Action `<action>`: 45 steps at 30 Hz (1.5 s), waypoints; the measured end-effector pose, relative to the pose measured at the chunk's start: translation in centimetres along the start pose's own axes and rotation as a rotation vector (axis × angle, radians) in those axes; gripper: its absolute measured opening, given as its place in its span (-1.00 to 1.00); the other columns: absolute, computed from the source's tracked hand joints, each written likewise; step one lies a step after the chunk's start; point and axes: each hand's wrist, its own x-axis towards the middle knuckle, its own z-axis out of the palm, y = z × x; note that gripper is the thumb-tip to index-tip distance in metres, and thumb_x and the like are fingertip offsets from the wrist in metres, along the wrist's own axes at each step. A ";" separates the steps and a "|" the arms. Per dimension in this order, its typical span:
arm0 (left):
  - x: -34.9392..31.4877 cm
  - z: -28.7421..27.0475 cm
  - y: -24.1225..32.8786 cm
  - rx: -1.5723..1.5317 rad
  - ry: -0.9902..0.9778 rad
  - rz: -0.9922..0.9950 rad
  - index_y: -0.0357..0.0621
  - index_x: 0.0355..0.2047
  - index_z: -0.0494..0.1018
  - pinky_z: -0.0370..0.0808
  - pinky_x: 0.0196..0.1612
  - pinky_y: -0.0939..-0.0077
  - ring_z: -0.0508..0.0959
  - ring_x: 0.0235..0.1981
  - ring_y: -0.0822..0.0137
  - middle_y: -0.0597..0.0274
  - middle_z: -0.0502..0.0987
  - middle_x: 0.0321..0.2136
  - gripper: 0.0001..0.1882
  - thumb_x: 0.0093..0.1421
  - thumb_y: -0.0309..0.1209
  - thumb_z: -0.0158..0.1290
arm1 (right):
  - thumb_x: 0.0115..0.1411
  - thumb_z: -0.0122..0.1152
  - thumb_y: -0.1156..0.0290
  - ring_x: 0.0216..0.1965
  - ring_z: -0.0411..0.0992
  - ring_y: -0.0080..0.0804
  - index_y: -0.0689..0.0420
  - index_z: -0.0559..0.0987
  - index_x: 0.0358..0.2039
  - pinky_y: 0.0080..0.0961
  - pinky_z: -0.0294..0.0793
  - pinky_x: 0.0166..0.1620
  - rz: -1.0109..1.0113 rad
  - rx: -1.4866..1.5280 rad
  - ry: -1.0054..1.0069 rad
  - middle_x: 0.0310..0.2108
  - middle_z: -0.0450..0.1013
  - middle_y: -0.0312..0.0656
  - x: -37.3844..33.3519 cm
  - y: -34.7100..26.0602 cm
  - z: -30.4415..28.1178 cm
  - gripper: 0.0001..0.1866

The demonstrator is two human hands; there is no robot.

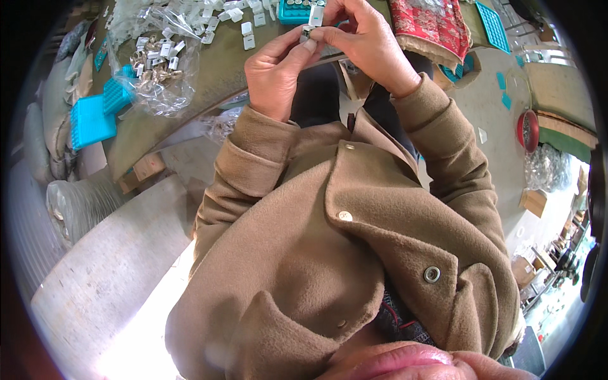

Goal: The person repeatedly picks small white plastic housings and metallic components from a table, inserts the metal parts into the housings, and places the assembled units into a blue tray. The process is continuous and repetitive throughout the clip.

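Note:
At the table's near edge, both hands meet over a small white, see-through plastic box that seems to have its lid up. My left hand pinches its lower part between thumb and fingers. My right hand closes on it from the other side, its thumb and fingertip beside a small shiny metal piece. The fingers partly hide that piece, and its kind cannot be made out. Just beyond lies a turquoise tray with round metal pieces in it. Another small box lies left of it.
Many see-through boxes are heaped at the far left. An open plastic bag of small metal-and-white pieces lies by turquoise trays at the table's left edge. Red patterned cloth covers something at right, near another turquoise tray.

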 end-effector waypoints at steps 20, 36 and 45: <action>1.4 -2.1 -3.4 -0.904 -0.235 -0.802 -0.19 0.11 0.41 0.59 -0.39 0.66 0.64 -0.26 0.43 0.06 0.53 -0.09 -0.68 0.41 -0.36 -0.01 | 0.42 0.08 0.33 -0.23 0.54 -0.55 0.27 0.63 -0.05 -0.61 0.56 -0.13 0.376 0.628 -0.110 -0.19 0.60 -0.24 -2.1 2.1 -1.0 -0.70; 2.4 2.0 -3.0 -0.873 -0.186 -0.914 -0.07 -0.09 0.46 0.26 -0.63 0.80 0.43 -0.50 0.67 0.38 0.56 -0.26 -0.74 0.40 -0.17 0.03 | 0.14 0.35 0.42 -0.25 0.57 -0.31 0.01 0.65 0.02 -0.44 0.57 -0.14 -0.187 -0.186 -0.027 -0.25 0.60 -0.16 -2.7 4.0 -3.4 -0.61; 3.1 3.0 -2.8 -0.584 -0.268 -0.905 -0.04 -0.11 0.47 0.31 -0.58 0.79 0.39 -0.49 0.64 0.42 0.54 -0.33 -0.79 0.40 -0.21 0.04 | 0.10 0.32 0.49 -0.27 0.54 -0.15 0.10 0.67 -0.08 -0.31 0.56 -0.18 -0.259 -0.250 0.095 -0.32 0.58 -0.08 -4.4 3.3 -5.0 -0.68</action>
